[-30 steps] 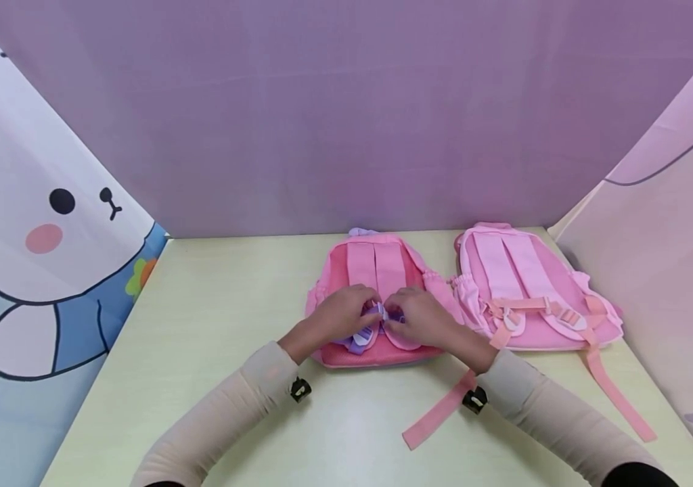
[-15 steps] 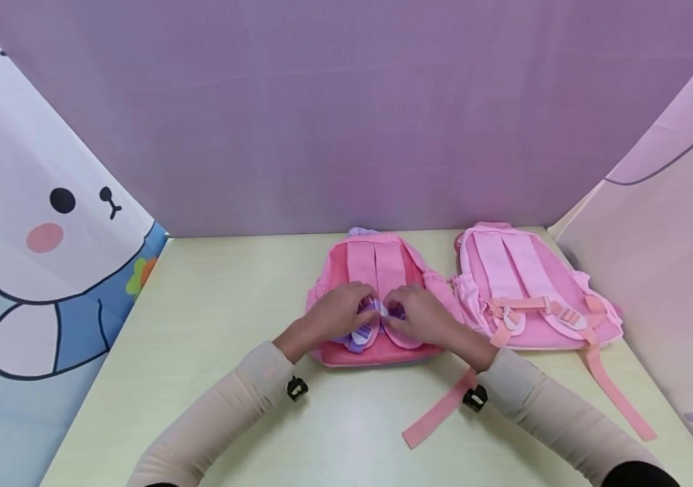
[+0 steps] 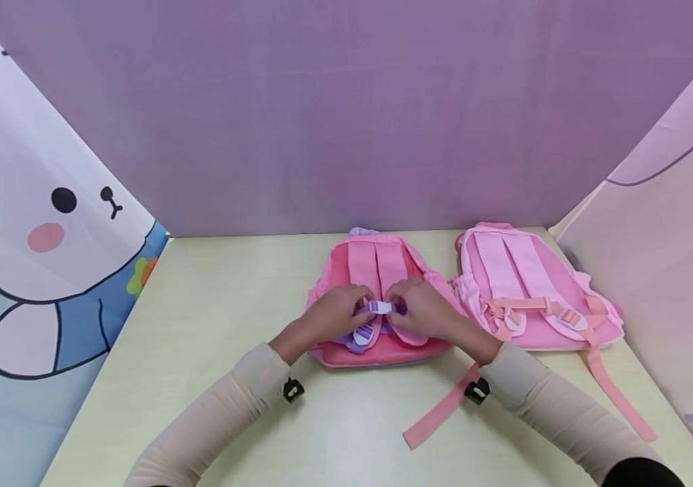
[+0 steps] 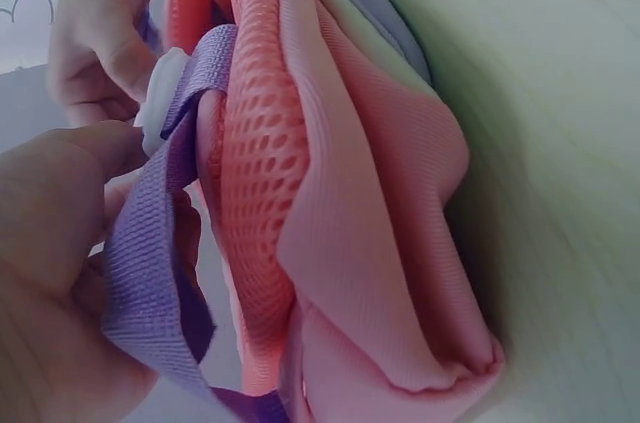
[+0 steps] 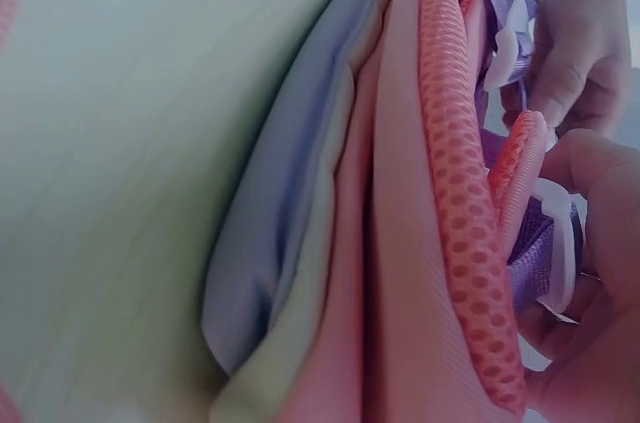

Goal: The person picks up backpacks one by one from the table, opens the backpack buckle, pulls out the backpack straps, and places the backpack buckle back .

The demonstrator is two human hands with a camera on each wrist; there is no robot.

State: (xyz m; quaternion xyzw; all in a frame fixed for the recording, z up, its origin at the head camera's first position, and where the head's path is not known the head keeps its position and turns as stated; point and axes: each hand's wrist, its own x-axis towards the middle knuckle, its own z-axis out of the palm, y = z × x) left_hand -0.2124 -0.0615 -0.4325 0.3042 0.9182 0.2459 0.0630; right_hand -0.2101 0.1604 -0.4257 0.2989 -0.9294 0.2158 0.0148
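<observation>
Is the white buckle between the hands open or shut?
Shut, it seems: the white buckle shows as one piece, purple strap at both ends.

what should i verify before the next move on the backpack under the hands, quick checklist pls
1. Buckle halves together: ok, the white buckle shows as one piece between the hands.
2. Buckle fully locked: cannot tell, the catch is too small to read.
3. Hands in place: ok, left hand and right hand hold the purple strap on either side of the buckle.
4. Backpack lying strap side up on the table: ok.
5. Gap to the second backpack: not ok, no gap shows between their sides.
6. Loose pink strap free of the right sleeve: cannot tell from these views.
</observation>
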